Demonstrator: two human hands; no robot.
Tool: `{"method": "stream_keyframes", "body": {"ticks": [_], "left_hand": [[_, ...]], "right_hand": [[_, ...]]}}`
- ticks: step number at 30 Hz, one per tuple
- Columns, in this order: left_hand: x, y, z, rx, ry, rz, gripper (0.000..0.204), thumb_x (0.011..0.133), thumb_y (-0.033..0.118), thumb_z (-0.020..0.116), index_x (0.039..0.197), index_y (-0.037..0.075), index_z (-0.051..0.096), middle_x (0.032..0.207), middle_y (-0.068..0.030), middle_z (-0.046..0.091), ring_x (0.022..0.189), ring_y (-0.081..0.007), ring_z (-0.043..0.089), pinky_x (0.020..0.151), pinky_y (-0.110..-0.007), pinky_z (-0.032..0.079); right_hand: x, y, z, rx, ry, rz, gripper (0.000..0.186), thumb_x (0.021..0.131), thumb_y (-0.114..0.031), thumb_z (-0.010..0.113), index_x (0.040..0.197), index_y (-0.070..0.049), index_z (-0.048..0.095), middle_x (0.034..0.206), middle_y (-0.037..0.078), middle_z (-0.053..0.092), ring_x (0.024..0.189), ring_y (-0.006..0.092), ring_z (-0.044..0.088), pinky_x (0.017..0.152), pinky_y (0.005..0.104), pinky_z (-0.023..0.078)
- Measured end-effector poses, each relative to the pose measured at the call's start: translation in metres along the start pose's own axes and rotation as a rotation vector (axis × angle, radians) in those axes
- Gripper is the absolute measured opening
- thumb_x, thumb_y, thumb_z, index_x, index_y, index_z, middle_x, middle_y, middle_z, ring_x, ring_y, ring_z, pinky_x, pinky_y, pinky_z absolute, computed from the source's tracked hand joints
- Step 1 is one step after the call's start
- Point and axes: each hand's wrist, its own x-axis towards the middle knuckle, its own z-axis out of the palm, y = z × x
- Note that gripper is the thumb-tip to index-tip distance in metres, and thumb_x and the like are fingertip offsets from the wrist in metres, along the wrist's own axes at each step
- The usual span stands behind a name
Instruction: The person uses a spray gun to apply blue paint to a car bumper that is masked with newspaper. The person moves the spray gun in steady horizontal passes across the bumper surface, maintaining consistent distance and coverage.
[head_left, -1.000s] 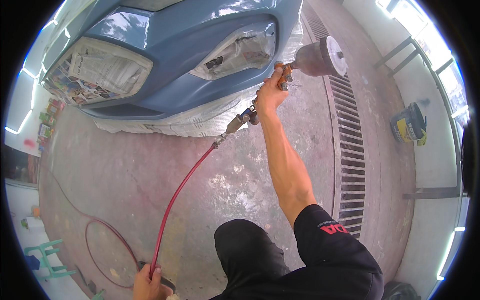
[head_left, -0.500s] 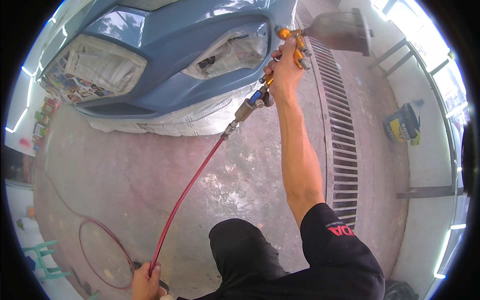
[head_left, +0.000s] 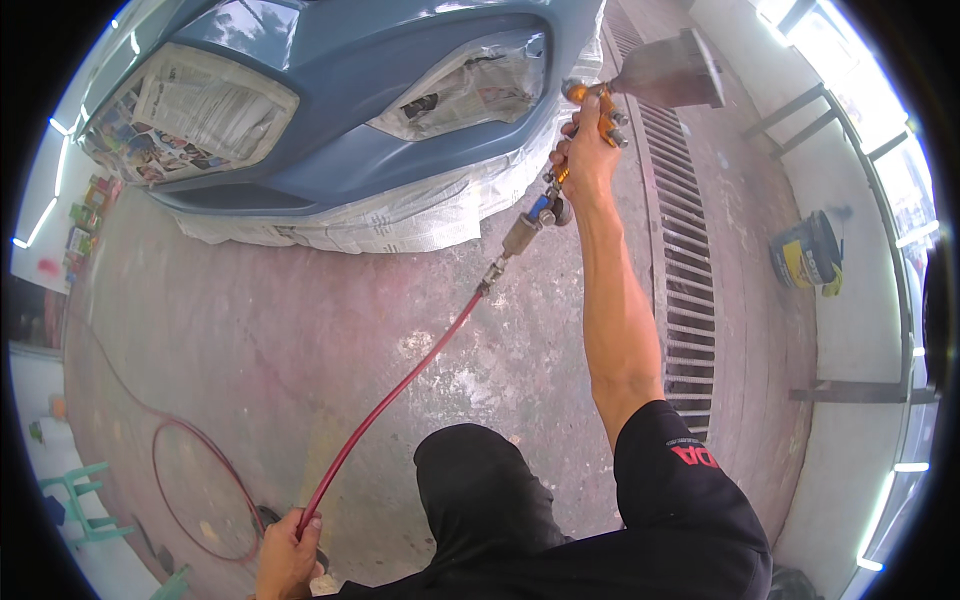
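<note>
My right hand (head_left: 590,155), arm stretched forward, is wrapped round the handle of a gold spray gun (head_left: 606,120). The gun's smoky translucent paint cup (head_left: 665,72) tips over to the right. Below the handle hang a small regulator and a filter (head_left: 521,234), which join a red air hose (head_left: 400,387). Low at the left, my left hand (head_left: 290,553) closes round that hose. Just left of the gun is a glossy blue-grey car bumper (head_left: 330,115), with newspaper masking (head_left: 210,110) over its openings and masking sheets (head_left: 400,220) along its lower edge.
A slatted floor drain (head_left: 687,280) runs along the right. A dark bucket (head_left: 807,250) stands by the right wall. Loops of hose (head_left: 205,440) lie on the floor at the left, near a green plastic stool (head_left: 85,505). Small containers (head_left: 85,225) line the left wall.
My right hand has moved the spray gun slightly right and down, a little away from the bumper. The hose now bends more to the right. My left hand keeps its hold.
</note>
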Motion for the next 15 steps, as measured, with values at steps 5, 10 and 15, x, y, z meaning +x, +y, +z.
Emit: {"method": "stream_keyframes", "body": {"ticks": [5,10,15], "left_hand": [[-0.004,0.009,-0.005,0.041,-0.025,-0.050,0.023,0.104,0.020,0.070,0.109,-0.001,0.075,0.071,-0.0103,0.062,0.067,-0.0158,0.058,0.065,-0.036,0.049],[-0.006,0.012,0.002,0.040,-0.033,-0.060,0.023,0.104,0.020,0.070,0.112,-0.001,0.076,0.070,-0.0087,0.062,0.066,-0.0156,0.058,0.065,-0.036,0.049],[-0.007,0.004,0.011,-0.009,-0.024,-0.048,0.024,0.105,0.021,0.070,0.115,0.000,0.076,0.073,-0.0083,0.065,0.068,-0.0155,0.060,0.066,-0.035,0.050]], "right_hand": [[0.003,0.036,-0.022,-0.188,0.009,0.077,0.050,0.111,-0.049,0.065,0.133,-0.005,0.070,0.090,0.012,0.069,0.051,0.0124,0.055,0.043,0.0326,0.043],[-0.008,0.039,-0.021,-0.209,-0.016,0.018,0.054,0.110,-0.051,0.066,0.144,-0.010,0.065,0.099,0.012,0.072,0.052,0.0105,0.053,0.044,0.0296,0.044],[0.008,0.036,-0.019,-0.277,-0.039,-0.035,0.056,0.109,-0.052,0.067,0.145,-0.010,0.065,0.100,0.012,0.073,0.053,0.0110,0.055,0.044,0.0299,0.045]]}}
